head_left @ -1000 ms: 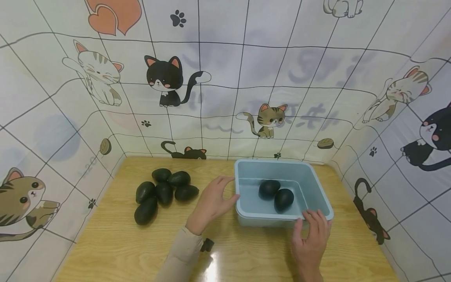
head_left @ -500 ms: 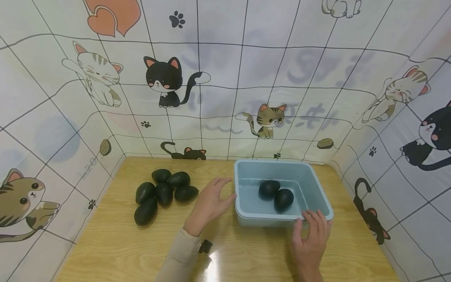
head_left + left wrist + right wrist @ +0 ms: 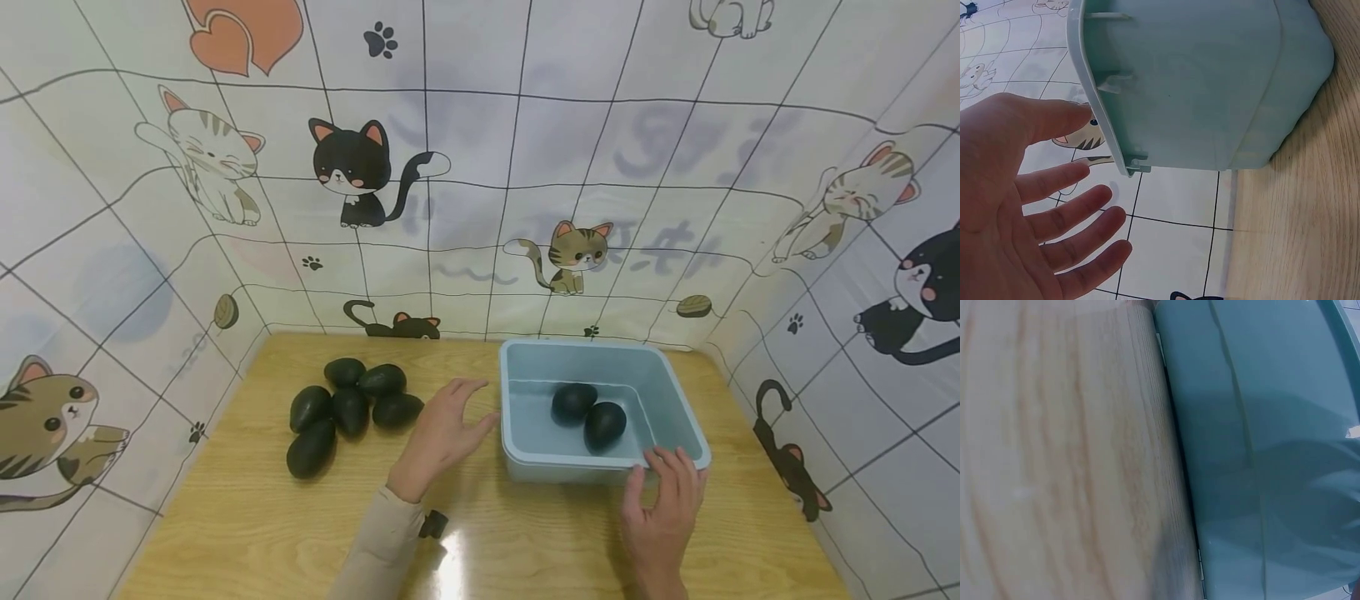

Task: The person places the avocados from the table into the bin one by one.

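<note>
On the right side of the table stands a light blue plastic bin [image 3: 543, 460] with two dark avocados [image 3: 573, 403] inside. My left hand [image 3: 442, 429] is just left of the bin, thumb and fingers spread apart around nothing. In the left wrist view the bin's wall and rim [image 3: 1094, 94] are close to that hand, its thumb overlapping the rim's edge. At the bin's front right corner, my right hand [image 3: 663, 504] rests its fingertips on the rim, with the thumb low on the outer front side. The right wrist view shows mostly the bin's side [image 3: 1229, 456] under a shadow.
Several dark green avocados [image 3: 350, 411] lie bunched on the left part of the wooden table [image 3: 247, 533]. A small black object [image 3: 433, 524] sits beside the left sleeve. Cat-patterned sheeting [image 3: 465, 167] encloses the table at the back and both sides.
My left hand has drawn slightly left, away from the bin's left rim. The right hand, the bin and the avocados stay where they were.
</note>
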A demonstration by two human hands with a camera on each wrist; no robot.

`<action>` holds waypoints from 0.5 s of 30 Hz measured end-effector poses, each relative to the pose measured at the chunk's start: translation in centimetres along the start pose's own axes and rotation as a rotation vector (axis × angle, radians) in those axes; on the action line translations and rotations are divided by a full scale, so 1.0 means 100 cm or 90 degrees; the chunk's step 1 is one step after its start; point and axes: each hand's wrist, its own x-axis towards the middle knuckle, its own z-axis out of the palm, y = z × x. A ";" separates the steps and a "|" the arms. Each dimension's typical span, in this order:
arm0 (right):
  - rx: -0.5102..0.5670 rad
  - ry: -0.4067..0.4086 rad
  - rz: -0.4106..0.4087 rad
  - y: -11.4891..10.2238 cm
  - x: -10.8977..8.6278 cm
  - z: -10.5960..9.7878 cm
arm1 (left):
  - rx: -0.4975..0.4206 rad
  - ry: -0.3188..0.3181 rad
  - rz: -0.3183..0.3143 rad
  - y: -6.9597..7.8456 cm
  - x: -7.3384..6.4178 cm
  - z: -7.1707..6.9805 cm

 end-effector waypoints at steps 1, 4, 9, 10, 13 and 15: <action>0.001 0.001 -0.001 0.000 0.000 0.000 | 0.000 0.002 0.001 -0.001 0.000 0.000; -0.001 -0.002 0.003 -0.001 0.000 0.000 | -0.004 0.010 0.009 -0.003 -0.001 -0.001; -0.012 -0.016 0.026 -0.003 -0.002 -0.002 | -0.004 0.013 0.012 -0.007 -0.002 -0.002; -0.012 -0.018 0.028 -0.003 -0.002 -0.002 | -0.001 0.014 0.013 -0.008 -0.002 -0.002; -0.024 -0.032 0.033 -0.004 -0.001 -0.003 | 0.005 0.012 0.008 -0.011 -0.003 -0.003; -0.022 -0.031 0.030 -0.004 -0.001 -0.002 | 0.008 0.012 0.003 -0.013 -0.003 -0.003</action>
